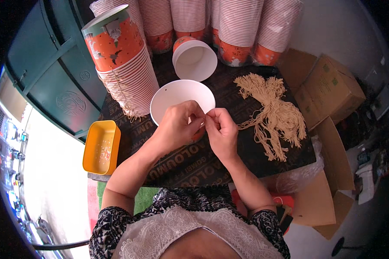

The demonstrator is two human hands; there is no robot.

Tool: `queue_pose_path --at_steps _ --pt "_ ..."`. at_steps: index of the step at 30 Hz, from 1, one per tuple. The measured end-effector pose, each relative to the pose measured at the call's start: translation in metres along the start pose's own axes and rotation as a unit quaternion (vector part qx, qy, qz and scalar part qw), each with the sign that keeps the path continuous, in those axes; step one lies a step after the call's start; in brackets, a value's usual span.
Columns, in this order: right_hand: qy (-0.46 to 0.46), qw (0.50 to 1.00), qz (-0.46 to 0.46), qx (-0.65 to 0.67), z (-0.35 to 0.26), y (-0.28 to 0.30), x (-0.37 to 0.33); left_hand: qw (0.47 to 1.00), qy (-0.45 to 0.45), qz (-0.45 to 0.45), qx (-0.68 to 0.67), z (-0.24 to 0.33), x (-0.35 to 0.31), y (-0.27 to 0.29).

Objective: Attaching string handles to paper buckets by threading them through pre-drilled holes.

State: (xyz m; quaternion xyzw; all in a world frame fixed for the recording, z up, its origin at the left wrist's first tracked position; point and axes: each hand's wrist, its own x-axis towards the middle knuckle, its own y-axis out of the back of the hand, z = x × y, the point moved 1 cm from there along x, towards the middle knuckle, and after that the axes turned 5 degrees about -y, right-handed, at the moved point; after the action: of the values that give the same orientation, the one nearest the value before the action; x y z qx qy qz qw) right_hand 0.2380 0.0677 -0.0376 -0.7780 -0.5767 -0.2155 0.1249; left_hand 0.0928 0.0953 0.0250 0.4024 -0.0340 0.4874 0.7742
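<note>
A paper bucket (182, 93), white inside with some orange outside, stands on the table in front of me. At its near rim, both hands meet with fingertips pinched. My left hand (177, 125) is closed at the bucket's near side, covering part of it. Beside it, my right hand (222, 134) is also closed, thumb against forefinger. Something small and pale shows between the fingertips, too small to make out. To the right lies a bundle of beige cords (274, 113). A yellow tub (90, 146) with small pale bits inside stands at the left.
A tall stack of orange patterned buckets (127, 77), cords hanging down its side, rises at the left. Another bucket (196, 62) lies tipped behind mine. Several wrapped bucket stacks (242, 26) line the back. Cardboard boxes (335, 88) stand right of the dark table (138, 162).
</note>
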Motion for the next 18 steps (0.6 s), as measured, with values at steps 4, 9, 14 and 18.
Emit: queue_pose_path --at_steps 4,9,14,18 --pt "0.017 1.000 -0.011 -0.014 0.000 0.006 -0.001 0.998 0.038 0.023 -0.035 0.001 0.003 -0.001" --pt "0.057 0.997 -0.027 -0.050 -0.009 0.008 -0.004 0.994 0.087 0.009 -0.064 0.006 0.004 -0.001" --pt "0.060 0.997 -0.039 -0.042 -0.005 0.008 -0.004 0.993 0.083 0.013 -0.087 -0.003 0.004 -0.004" --pt "0.051 0.998 -0.042 -0.009 -0.005 0.010 -0.004 0.996 0.039 0.034 -0.074 -0.009 0.005 -0.004"
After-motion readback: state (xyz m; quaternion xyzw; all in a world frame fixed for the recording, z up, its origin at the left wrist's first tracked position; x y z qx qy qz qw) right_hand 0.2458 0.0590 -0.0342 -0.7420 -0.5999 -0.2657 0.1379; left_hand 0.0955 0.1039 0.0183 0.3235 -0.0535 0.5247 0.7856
